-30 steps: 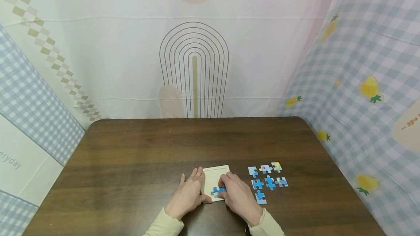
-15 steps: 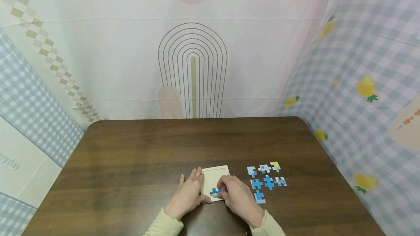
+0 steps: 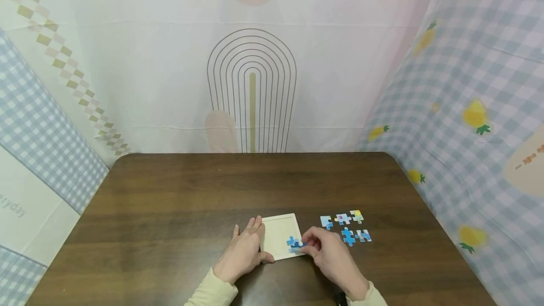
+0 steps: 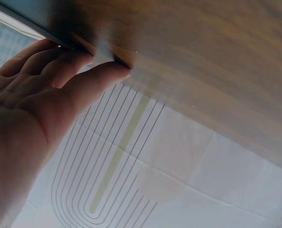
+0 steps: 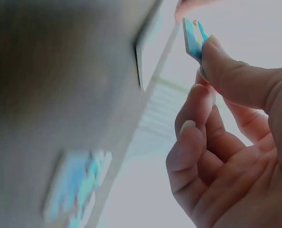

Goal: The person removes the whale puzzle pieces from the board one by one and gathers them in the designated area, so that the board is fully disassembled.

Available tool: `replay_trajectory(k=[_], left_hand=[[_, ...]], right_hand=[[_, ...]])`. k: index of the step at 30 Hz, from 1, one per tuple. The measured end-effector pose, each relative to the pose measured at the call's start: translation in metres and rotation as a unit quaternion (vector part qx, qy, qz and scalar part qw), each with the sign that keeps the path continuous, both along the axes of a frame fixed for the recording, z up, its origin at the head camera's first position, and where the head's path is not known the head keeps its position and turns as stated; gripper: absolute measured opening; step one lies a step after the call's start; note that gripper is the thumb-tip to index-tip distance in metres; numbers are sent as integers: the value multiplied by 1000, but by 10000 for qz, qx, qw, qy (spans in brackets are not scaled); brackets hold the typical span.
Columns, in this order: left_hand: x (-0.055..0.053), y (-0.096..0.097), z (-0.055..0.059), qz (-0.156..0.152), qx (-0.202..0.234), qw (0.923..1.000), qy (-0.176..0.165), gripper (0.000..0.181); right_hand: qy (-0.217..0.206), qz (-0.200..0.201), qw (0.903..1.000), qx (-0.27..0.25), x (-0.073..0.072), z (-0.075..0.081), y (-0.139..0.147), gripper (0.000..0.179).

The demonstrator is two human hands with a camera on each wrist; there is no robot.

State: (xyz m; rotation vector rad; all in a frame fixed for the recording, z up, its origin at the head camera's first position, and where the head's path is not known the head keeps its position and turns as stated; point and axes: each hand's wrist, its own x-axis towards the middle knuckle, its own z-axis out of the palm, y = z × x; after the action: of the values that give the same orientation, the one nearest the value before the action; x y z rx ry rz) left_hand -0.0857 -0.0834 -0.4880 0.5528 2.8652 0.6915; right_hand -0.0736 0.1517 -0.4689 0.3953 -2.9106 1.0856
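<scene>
My right hand point(image 3: 333, 255) pinches a blue jigsaw puzzle piece point(image 3: 293, 243) between thumb and fingers, over the near right corner of a shallow pale wooden puzzle tray point(image 3: 276, 230). In the right wrist view, that puzzle piece point(image 5: 193, 40) is tilted and held clear of the tray point(image 5: 153, 50). My left hand point(image 3: 242, 251) lies along the tray's left side, its fingers extended and its thumb at the near left corner. The left wrist view shows those straight fingers point(image 4: 74, 71) against the tray's edge.
Several loose puzzle pieces point(image 3: 348, 236) lie on the brown table point(image 3: 191, 192) right of the tray. My right hand covers part of that group. A printed curtain point(image 3: 170, 84) hangs behind the table, and a checked cloth point(image 3: 446, 107) hangs at the right.
My right hand has moved right with the puzzle piece, from the tray's near middle to its near right corner. It now hides some loose pieces. My left hand has stayed put.
</scene>
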Motion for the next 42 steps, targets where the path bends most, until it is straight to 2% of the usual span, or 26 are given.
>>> replay_trajectory(k=[3, 9, 18, 24, 30, 37, 42], left_hand=[[0, 0, 1, 0, -18, 10000, 5, 87], [0, 1, 1, 20, -20, 10000, -7, 88], [0, 1, 0, 20, -21, 10000, -58, 88], [-1, 0, 0, 9, -2, 10000, 45, 87], [0, 0, 0, -14, -9, 10000, 16, 86], [0, 0, 0, -1, -2, 10000, 21, 86], [0, 0, -1, -9, -16, 10000, 11, 86]], right_hand=[[-149, -346, 9992, -104, -1, 8, 14, 19], [-478, -904, 9947, 83, -5, 19, 49, 15], [-1083, -1304, 9842, 513, -4, 9, 97, 16], [-1231, -1242, 9831, 541, -1, 2, 105, 16], [-1256, -1237, 9811, 794, -1, -3, 107, 15], [-1235, -1130, 9807, 1009, -1, -1, 106, 14], [-1412, -1136, 9759, 1216, -2, -1, 105, 15]])
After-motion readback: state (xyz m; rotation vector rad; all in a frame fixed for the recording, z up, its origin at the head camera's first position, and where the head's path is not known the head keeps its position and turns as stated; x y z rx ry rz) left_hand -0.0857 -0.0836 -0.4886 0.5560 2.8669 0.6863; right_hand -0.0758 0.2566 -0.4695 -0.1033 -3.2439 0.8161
